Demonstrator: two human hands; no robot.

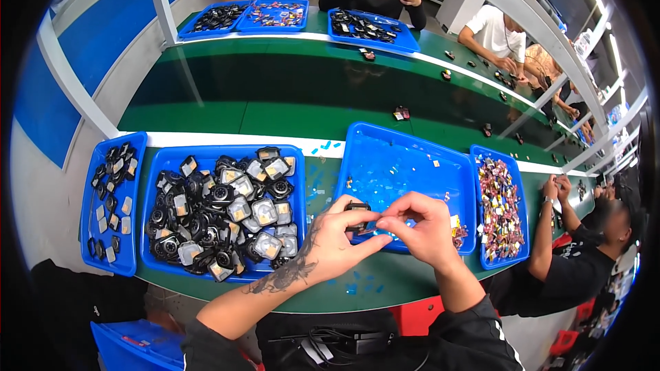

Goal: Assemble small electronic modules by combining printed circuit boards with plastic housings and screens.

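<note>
Both of my hands meet above the near edge of a wide blue tray. My left hand is closed on a small black watch case, held by thumb and fingers. Right beside it, my right hand is closed in a pinch, its fingertips touching those of the left. A bit of shiny blue film shows just under the fingertips; what exactly the right hand grips is too small to make out. The wide blue tray holds scattered blue film scraps and a few small parts.
Left stands a blue tray heaped with black watch cases, beside a narrow tray of similar pieces. A narrow tray of small wired parts stands right. Beyond runs a green conveyor belt carrying scattered pieces. Co-workers sit opposite and at right.
</note>
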